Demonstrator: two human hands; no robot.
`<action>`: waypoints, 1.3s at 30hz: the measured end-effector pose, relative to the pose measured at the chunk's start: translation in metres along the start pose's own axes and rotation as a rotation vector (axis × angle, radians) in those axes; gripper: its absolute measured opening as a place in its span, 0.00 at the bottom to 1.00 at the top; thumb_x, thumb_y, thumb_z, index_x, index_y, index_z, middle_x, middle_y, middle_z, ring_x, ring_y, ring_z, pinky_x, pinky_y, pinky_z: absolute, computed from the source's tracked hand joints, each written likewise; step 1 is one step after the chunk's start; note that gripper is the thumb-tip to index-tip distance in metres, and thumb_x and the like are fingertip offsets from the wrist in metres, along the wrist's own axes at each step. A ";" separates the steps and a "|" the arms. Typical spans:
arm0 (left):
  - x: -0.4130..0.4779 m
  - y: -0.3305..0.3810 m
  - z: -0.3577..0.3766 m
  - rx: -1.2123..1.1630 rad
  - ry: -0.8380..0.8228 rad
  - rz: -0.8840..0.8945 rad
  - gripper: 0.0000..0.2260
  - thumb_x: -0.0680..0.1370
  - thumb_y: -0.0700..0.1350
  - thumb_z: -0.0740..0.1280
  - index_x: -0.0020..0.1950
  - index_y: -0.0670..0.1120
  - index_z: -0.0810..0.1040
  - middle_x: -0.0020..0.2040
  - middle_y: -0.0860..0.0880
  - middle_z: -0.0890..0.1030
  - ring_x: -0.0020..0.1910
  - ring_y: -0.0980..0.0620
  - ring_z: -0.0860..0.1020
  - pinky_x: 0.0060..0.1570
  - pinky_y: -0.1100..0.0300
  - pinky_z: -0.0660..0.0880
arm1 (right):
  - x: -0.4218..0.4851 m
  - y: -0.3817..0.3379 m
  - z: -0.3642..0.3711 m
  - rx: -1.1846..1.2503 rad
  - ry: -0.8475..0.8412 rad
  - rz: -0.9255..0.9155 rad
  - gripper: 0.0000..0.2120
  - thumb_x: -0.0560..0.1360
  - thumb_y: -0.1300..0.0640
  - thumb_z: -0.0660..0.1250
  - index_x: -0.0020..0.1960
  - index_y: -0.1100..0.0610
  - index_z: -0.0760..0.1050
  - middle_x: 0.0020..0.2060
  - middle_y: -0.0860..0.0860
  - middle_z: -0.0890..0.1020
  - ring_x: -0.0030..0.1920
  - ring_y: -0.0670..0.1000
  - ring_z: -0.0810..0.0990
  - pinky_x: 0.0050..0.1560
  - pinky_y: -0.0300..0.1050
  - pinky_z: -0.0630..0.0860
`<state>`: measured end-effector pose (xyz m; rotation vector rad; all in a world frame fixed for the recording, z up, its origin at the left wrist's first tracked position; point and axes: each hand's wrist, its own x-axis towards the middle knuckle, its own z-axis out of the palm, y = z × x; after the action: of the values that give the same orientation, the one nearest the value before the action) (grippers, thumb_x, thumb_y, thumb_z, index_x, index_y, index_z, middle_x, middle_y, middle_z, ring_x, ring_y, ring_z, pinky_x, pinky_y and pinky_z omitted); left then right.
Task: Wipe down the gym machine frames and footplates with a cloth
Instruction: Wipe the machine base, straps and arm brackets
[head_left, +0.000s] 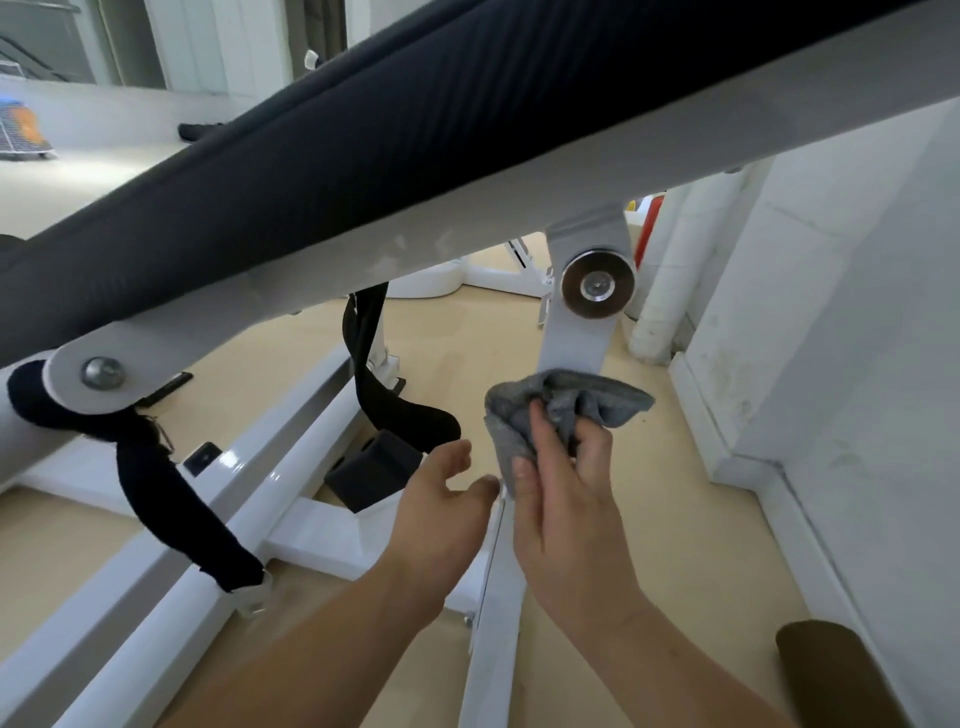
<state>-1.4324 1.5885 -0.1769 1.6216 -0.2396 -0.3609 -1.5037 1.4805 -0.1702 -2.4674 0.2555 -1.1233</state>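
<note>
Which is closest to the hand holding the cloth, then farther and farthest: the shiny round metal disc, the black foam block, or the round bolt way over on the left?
From the right hand:
1. Black foam block, just to its left, low down.
2. Shiny metal disc, above it on the white upright.
3. Round bolt, far left on the frame's hinge.

Cloth (566, 410): grey, soft-textured, crumpled into a loose bunch, one corner sticking out to the right; sitting just below the white upright post (571, 343) of the machine frame. Machine frame (467, 208): white painted steel, glossy; a long beam running diagonally under a dark ribbed pad (363, 114), low rails lying along the tan floor, a round metal pivot cap (597, 286) showing on the upright.
</note>
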 end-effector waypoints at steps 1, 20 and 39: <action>0.000 -0.002 -0.001 -0.004 0.003 -0.004 0.23 0.80 0.48 0.70 0.75 0.56 0.71 0.68 0.59 0.75 0.64 0.53 0.78 0.65 0.47 0.77 | 0.000 0.005 -0.002 0.020 -0.008 -0.002 0.23 0.85 0.47 0.57 0.78 0.53 0.67 0.67 0.50 0.67 0.60 0.40 0.71 0.58 0.27 0.69; 0.003 0.054 0.021 -0.095 0.074 0.290 0.05 0.75 0.40 0.76 0.46 0.46 0.81 0.39 0.46 0.83 0.34 0.53 0.79 0.35 0.60 0.80 | 0.027 0.012 -0.044 -0.039 0.086 -0.145 0.11 0.72 0.68 0.72 0.46 0.54 0.76 0.44 0.46 0.71 0.36 0.49 0.70 0.30 0.47 0.72; 0.012 -0.004 -0.004 -0.253 -0.015 -0.120 0.10 0.78 0.39 0.73 0.58 0.48 0.81 0.50 0.46 0.85 0.48 0.49 0.86 0.45 0.59 0.82 | 0.020 0.058 0.002 -0.550 0.108 -0.317 0.28 0.86 0.47 0.54 0.84 0.53 0.52 0.83 0.56 0.51 0.82 0.62 0.50 0.80 0.67 0.51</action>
<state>-1.4205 1.5878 -0.1820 1.3867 -0.1028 -0.4758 -1.4890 1.4219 -0.1833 -3.0100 0.2334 -1.4798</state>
